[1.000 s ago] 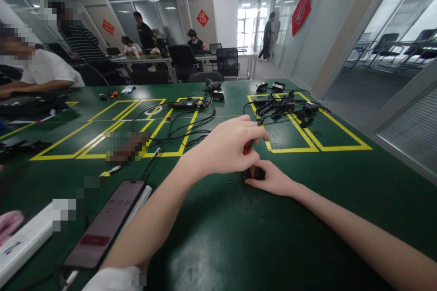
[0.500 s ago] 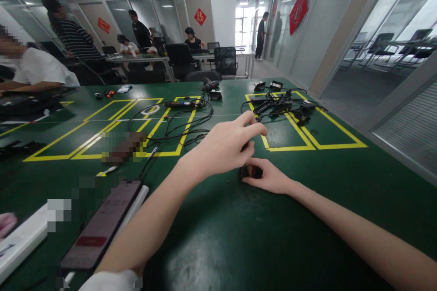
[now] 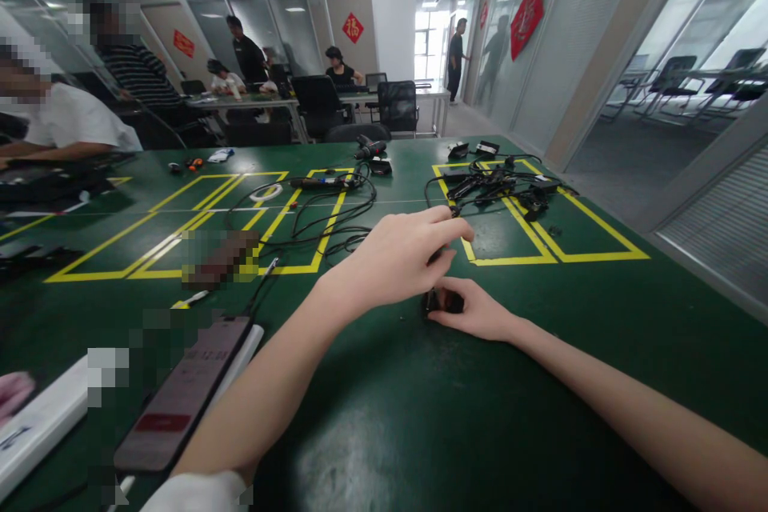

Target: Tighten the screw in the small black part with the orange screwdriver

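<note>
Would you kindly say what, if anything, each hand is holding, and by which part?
The right hand holds a small black object by its near and far sides. Whether the left hand holds anything cannot be told.

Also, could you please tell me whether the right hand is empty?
No, the right hand has its thumb and fingers around a small dark part at the green table.

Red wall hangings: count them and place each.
4: the left hanging and the middle hanging on beige panels, the large hanging on the right-hand wall, and the small hanging farther down that wall. Some may be hidden.
</note>
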A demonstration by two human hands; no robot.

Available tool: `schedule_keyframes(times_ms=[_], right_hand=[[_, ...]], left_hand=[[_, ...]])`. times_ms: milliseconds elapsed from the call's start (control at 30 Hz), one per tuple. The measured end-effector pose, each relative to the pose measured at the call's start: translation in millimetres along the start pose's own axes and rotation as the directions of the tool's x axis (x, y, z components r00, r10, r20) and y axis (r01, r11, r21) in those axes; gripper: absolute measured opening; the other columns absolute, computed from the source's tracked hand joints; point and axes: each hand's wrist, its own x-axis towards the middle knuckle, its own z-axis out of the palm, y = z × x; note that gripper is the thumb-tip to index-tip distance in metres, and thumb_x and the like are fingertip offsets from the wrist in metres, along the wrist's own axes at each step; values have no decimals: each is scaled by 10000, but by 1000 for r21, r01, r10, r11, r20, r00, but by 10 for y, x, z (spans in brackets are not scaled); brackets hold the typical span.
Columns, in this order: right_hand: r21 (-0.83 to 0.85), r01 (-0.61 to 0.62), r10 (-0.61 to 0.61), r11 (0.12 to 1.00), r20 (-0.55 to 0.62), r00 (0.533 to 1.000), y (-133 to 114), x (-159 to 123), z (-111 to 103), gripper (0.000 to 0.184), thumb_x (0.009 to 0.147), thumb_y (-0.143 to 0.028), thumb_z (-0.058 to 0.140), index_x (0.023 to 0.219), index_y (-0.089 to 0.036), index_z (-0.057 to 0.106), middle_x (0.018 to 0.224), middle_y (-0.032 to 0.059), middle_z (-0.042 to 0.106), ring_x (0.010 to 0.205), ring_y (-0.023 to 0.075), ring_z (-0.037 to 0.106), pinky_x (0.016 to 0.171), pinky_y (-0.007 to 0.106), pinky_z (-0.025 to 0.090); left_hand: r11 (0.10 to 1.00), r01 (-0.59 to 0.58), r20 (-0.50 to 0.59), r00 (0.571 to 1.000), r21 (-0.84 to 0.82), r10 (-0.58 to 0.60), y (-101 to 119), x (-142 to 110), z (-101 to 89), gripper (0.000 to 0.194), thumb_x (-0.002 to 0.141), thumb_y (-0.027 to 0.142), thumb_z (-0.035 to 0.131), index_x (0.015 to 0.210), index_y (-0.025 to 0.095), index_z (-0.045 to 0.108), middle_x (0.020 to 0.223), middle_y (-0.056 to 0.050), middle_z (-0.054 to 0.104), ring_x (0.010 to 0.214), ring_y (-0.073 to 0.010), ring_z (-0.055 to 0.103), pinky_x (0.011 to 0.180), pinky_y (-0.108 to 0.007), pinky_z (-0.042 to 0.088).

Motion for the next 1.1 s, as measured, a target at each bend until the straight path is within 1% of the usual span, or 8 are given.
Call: schedule_keyframes(times_ms=[100,200,400,633,767,867,967,1100], right_hand=[[9,3,-3,1000,-16,1000,10,-2,8,183,815,-274,770,940,-186,671,751,-18,625,667,163,572,626,275,423],[15,6,-5,1000,-24,1000,8,-3,11,178,815,-278,773,924,-184,668,737,-21,618,656,161,568,619,275,421],[7,-3,3,1000,2,1000,-32,1,-7,183,821,-252,762,967,-183,676,783,-12,636,690,164,583,647,279,433],[10,10,-10,1000,-29,1000,10,0,11,183,814,-279,780,919,-182,667,744,-18,624,659,157,570,621,272,433],[7,9,-9,1000,-6,1000,-9,3,4,161,820,-263,764,924,-186,669,762,-15,631,671,156,570,633,271,441],[9,4,-4,1000,-22,1000,3,2,8,180,814,-273,773,935,-185,673,740,-19,626,649,154,564,617,268,438],[8,0,0,1000,-25,1000,8,0,8,188,813,-281,777,941,-186,677,733,-19,630,643,155,564,613,269,442],[-5,-7,7,1000,-3,1000,-16,2,-4,175,815,-261,765,946,-185,677,752,-13,635,682,165,581,640,274,450]], left_hand=[[999,-30,6,1000,14,30,2,12,-12,314,876,126,523,1144,172,680,1028,-54,682,889,-187,631,734,-295,464],[999,-52,19,998,5,52,9,13,-29,359,816,97,545,1138,163,689,1037,-65,663,933,-198,625,775,-299,474],[999,7,-6,1000,33,-7,6,-1,4,324,947,139,454,1178,210,670,1115,-50,670,799,-150,627,667,-276,436],[999,-46,23,999,24,45,8,7,-27,342,838,115,536,1136,178,690,1036,-62,665,888,-186,635,724,-281,463],[1000,-19,7,1000,19,19,6,-6,-19,322,938,150,475,1184,209,674,1122,-54,660,827,-155,635,684,-267,447],[999,-30,0,1000,21,30,8,-4,-16,290,911,174,532,1159,196,679,1076,-50,673,847,-170,632,691,-276,445],[996,-81,11,997,23,81,10,5,-17,329,844,103,545,1126,178,697,1009,-57,669,934,-198,626,772,-292,460],[998,-45,2,999,33,45,7,9,-6,313,937,130,471,1158,194,684,1064,-56,664,845,-165,626,702,-279,441]])
